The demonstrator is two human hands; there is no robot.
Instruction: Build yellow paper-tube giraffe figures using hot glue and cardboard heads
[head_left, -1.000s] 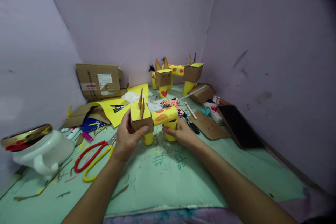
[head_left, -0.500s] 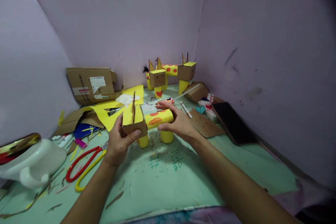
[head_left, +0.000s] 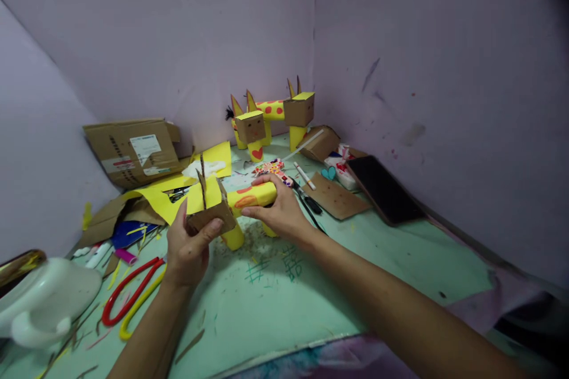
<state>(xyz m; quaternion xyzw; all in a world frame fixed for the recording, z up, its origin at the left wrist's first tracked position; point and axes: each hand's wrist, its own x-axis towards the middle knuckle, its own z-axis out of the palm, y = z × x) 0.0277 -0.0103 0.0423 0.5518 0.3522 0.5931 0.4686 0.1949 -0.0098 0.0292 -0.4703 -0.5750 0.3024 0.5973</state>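
Pale-green bench [head_left: 311, 314]: my left hand [head_left: 189, 253] grips boxy brown cardboard head [head_left: 224, 213]; my right [head_left: 284, 210], off yellow leg [head_left: 269, 233], clasps orange-spotted yellow tube [head_left: 246, 198] steady.

Lilac-grey walls [head_left: 200, 35] meeting in corner, right wall [head_left: 444, 59] smudged; pale green tabletop [head_left: 275, 320]; light dim.

Bare forearms [head_left: 382, 293] slant up from the bottom edge; the person's left hand [head_left: 189, 254] and right hand [head_left: 282, 210] curl mid-frame, thumbs pointing inward.
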